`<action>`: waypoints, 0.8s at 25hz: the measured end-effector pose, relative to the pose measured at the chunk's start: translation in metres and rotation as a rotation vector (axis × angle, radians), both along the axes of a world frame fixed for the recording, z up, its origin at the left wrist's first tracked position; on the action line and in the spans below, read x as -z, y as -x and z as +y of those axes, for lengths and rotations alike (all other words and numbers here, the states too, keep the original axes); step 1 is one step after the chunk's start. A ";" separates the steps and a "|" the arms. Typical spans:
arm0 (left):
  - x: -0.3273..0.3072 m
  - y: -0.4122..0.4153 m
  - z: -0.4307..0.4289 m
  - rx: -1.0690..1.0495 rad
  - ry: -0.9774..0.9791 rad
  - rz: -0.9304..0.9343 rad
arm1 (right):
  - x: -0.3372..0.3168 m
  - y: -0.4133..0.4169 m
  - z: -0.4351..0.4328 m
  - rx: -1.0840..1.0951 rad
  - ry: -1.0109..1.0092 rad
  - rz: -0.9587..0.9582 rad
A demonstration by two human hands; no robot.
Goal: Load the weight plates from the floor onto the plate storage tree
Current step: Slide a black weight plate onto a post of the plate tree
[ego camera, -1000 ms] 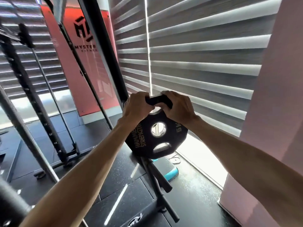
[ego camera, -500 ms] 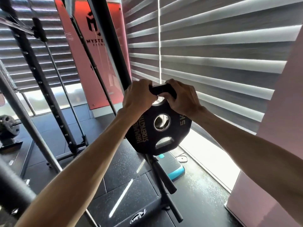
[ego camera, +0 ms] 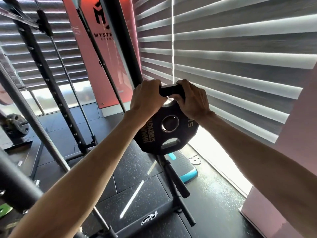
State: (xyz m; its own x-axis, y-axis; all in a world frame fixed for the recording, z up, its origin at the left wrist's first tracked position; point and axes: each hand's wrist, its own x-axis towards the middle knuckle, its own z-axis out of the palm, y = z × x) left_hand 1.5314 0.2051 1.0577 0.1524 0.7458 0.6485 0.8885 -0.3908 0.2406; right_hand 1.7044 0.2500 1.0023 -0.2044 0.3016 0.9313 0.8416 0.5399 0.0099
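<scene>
Both hands are up at the top of the plate (ego camera: pixel 167 133), and it's a two-handed carry: the left hand (ego camera: pixel 147 98) wraps the rim at the upper left, the right hand (ego camera: pixel 192 100) clamps the upper right, fingers curled through the top grip slot. Both are closed on the plate; neither is free.

The plate hangs below the hands at arm's length, held on edge with its printed face towards the camera. Its centre hole (ego camera: pixel 169 123) looks dark, so I can't tell whether a peg is already entering it. The axis through that hole runs away from the person, towards the tree (ego camera: pixel 130 54), whose black upright rises just behind the left hand. That's the relation that counts: hole against peg. The left hand sits nearer the upright, the right hand further out towards the blinds (ego camera: pixel 231 54).

Below the plate, two bare pegs (ego camera: pixel 176 179) jut down and out from the tree, well clear of the plate's lower edge. The peg this plate is bound for is hidden behind it, so my guess is a straight push away from the body, keeping the plate square to the peg.

Against the frame a second back, the plate sits higher and nearer the upright, and daylight no longer shows through the hole. The grip is unchanged. Another plate (ego camera: pixel 16 125) sits loaded on the rig far to the left of the tree.
</scene>
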 end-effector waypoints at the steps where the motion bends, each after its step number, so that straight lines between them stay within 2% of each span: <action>1: 0.001 0.003 0.001 0.044 -0.006 0.003 | -0.001 0.000 0.000 -0.005 0.010 -0.010; 6: 0.025 0.027 -0.008 0.283 -0.094 0.028 | 0.019 -0.009 -0.008 -0.062 0.130 0.074; 11: 0.064 0.054 -0.021 0.274 -0.173 -0.093 | 0.064 -0.031 -0.027 -0.098 0.394 0.221; 15: 0.099 0.068 -0.030 0.257 -0.133 -0.076 | 0.081 -0.032 -0.027 -0.135 0.328 0.146; 20: 0.100 0.076 -0.020 0.300 -0.180 0.003 | 0.089 -0.032 -0.016 -0.096 0.289 0.137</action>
State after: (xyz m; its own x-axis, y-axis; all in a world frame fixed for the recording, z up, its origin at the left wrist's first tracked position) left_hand 1.4558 0.1856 0.9574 0.3498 0.5407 0.7651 0.7279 -0.6710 0.1414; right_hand 1.7367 0.2343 0.9135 -0.1238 0.5427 0.8307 0.7699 0.5807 -0.2646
